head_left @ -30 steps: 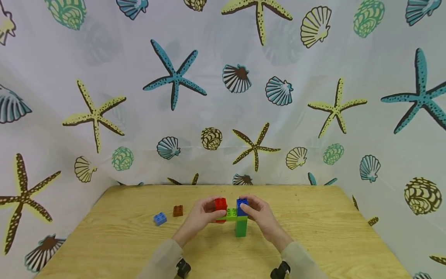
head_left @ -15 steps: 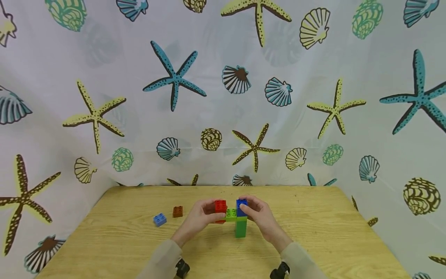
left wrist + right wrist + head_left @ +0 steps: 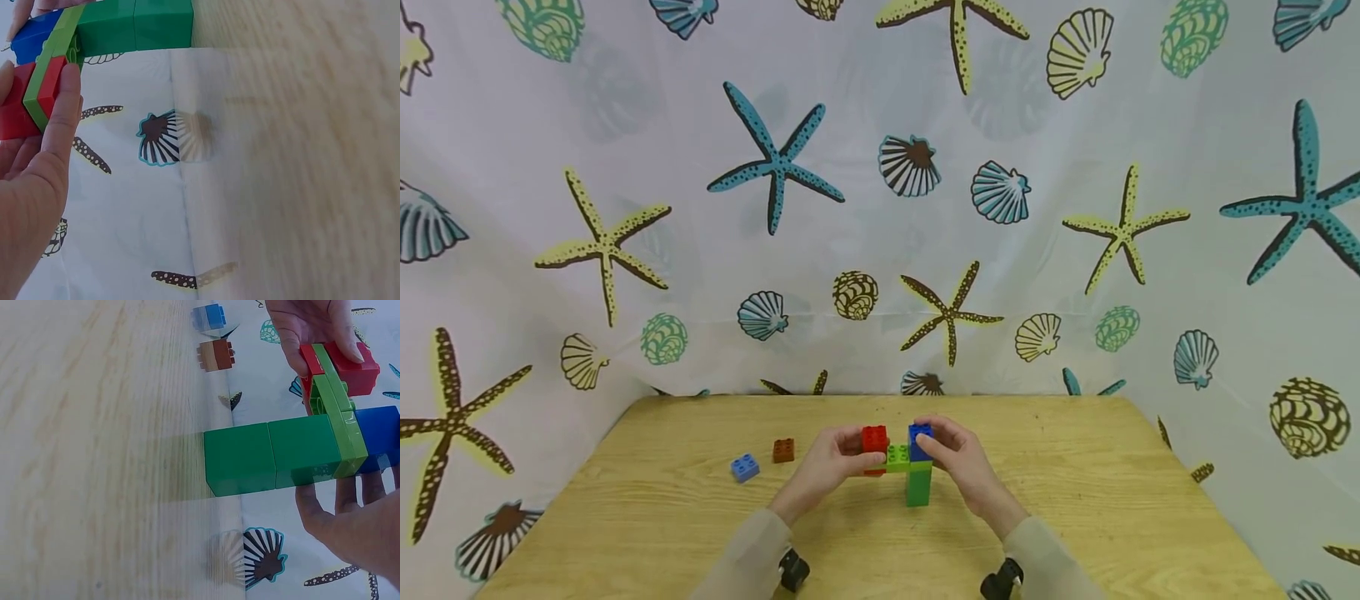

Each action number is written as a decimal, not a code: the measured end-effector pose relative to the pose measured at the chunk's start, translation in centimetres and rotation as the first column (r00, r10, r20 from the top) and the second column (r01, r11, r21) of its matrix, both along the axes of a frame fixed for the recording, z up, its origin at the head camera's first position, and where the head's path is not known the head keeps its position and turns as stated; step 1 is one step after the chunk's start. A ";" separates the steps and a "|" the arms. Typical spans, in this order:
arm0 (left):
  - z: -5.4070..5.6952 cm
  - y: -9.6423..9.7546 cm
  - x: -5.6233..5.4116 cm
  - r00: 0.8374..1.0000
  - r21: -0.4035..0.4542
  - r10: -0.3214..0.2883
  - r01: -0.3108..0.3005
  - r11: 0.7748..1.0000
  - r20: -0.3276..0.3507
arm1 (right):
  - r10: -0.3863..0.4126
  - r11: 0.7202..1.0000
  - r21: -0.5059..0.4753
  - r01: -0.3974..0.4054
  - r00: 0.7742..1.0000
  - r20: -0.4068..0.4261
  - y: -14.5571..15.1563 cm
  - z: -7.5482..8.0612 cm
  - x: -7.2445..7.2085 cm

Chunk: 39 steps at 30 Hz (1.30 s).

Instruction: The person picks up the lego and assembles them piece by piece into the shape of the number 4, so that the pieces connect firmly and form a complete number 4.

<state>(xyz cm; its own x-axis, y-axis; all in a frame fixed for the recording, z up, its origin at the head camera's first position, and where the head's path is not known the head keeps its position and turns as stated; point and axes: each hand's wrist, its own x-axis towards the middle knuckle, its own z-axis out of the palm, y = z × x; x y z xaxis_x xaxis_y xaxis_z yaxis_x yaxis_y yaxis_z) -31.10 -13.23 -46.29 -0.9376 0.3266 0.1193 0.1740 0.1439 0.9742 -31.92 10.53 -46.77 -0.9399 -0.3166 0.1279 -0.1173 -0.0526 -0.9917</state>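
A toy building-brick structure stands at the middle of the table. Its upright is two stacked green bricks (image 3: 240,459). Across the top runs a lime green piece (image 3: 898,457) that reaches out to the left. One red brick (image 3: 874,438) sits on that left end, and a second red brick (image 3: 51,86) is fixed beneath it. Over the green upright sits a blue brick (image 3: 920,442). My left hand (image 3: 827,463) grips the red bricks, thumb on the near side. With thumb and fingers on opposite sides, my right hand (image 3: 968,467) holds the blue brick.
Two loose bricks lie left of my left hand: a brown brick (image 3: 783,451) and a light blue brick (image 3: 745,468). The wooden table (image 3: 647,517) ends at the back against a white cloth (image 3: 820,250) printed with shells and starfish.
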 end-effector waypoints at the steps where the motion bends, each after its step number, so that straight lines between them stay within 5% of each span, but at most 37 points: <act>1: 0.0 0.0 -0.1 1.000 -0.005 0.002 -0.002 1.000 -0.003 | -0.002 1.000 0.002 0.002 1.000 -0.003 0.0 0.0 0.0; 9: 0.2 0.0 -0.3 1.000 -0.050 -0.012 0.012 0.999 0.005 | -0.002 1.000 0.003 0.002 1.000 0.004 0.1 0.2 -0.1; 16: 0.5 0.0 -0.4 0.996 -0.007 -0.039 0.040 0.999 0.086 | -0.008 1.000 0.016 0.008 1.000 -0.002 0.0 0.2 -0.2; 28: 1.0 0.5 -0.4 0.986 0.023 0.042 -0.047 0.999 0.161 | 0.000 1.000 -0.009 0.000 1.000 0.011 0.0 0.1 -0.1; 39: 1.4 0.1 -0.7 0.986 0.002 -0.013 0.013 1.000 0.168 | -0.005 1.000 -0.010 0.005 1.000 0.017 0.2 -0.1 0.0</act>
<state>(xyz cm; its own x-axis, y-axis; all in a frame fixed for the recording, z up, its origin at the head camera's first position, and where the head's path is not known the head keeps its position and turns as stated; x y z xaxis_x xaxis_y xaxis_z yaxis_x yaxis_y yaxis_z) -31.84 -13.09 -44.89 -0.9401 0.3386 -0.0389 0.0102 0.1418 0.9898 -31.95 10.70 -46.83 -0.9434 -0.3109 0.1155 -0.1010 -0.0624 -0.9929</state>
